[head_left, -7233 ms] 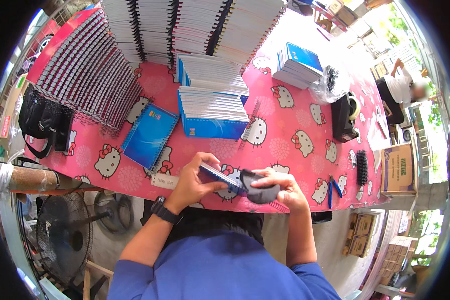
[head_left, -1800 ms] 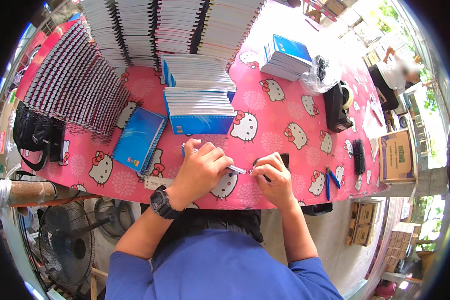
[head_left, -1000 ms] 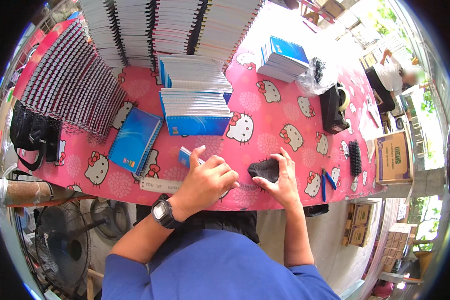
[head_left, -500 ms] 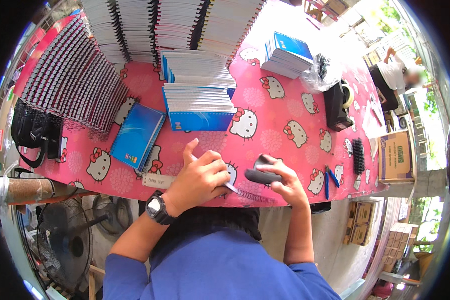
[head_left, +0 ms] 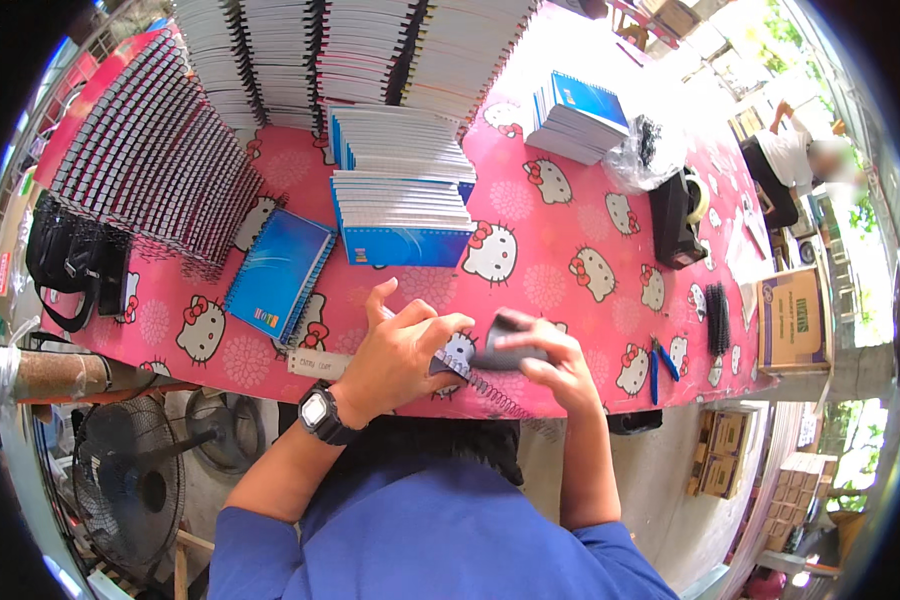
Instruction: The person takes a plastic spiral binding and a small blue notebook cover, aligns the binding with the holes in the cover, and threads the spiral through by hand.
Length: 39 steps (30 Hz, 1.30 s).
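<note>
My left hand (head_left: pixel 398 350) is closed on a thin notebook seen nearly edge-on, its index finger raised. The notebook's purplish end (head_left: pixel 450 366) shows beside the fingers; the rest is hidden. A dark spiral wire coil (head_left: pixel 498 396) runs out from that end, down and right along the table's front edge. My right hand (head_left: pixel 558 362) grips a dark grey, curved block-like tool (head_left: pixel 510 343), blurred by motion, close to the notebook and above the coil. Left of my left hand lies a pale, handwritten strip (head_left: pixel 315 362). Further left, a blue spiral notebook (head_left: pixel 278 270) lies on others.
Stacks of notebooks (head_left: pixel 405 210) stand ahead, with tall bound piles (head_left: pixel 150 150) behind and left. Blue-handled pliers (head_left: pixel 656 375), a black coil bundle (head_left: pixel 717 318) and a tape dispenser (head_left: pixel 676 225) lie right. A black bag (head_left: pixel 70 255) sits far left. A person (head_left: pixel 790 160) is at the far right.
My right hand has moved left with the grey tool, bringing it closer to the notebook end. My left index finger and thumb have spread further, and more of the notebook end shows.
</note>
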Each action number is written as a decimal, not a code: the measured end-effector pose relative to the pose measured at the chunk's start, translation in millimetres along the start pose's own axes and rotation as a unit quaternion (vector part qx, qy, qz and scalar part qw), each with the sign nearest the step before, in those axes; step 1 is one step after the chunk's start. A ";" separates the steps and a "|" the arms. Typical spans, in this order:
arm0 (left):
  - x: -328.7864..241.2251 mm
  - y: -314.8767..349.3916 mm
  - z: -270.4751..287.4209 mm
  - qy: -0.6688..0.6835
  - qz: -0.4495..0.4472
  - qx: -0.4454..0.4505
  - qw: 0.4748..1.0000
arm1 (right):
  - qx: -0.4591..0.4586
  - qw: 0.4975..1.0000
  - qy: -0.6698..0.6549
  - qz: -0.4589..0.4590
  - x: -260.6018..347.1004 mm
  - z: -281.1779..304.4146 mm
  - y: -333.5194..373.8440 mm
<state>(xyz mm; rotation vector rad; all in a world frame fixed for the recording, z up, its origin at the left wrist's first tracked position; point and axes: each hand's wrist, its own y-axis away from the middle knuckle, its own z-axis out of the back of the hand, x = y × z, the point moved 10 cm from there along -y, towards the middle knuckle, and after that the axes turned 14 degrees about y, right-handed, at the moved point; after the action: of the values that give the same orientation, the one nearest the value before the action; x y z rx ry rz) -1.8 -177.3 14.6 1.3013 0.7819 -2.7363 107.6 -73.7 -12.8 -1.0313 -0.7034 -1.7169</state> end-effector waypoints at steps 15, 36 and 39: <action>90.4 38.2 -9.3 0.374 0.212 -0.104 0.897 | 0.036 0.995 -0.068 0.058 19.5 -8.0 -16.8; 24.0 4.6 3.2 0.301 0.127 -0.062 0.943 | -0.181 0.964 0.189 0.054 77.3 4.3 -12.8; 18.7 4.8 8.0 0.340 0.126 -0.102 0.926 | -0.207 0.959 0.176 0.082 80.1 -1.5 -10.8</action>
<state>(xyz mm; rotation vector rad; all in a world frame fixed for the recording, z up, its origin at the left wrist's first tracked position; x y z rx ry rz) -18.8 -181.4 3.1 2.1420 0.8117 -1.9288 83.8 -106.5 57.1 -0.9897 -0.0265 -1.8754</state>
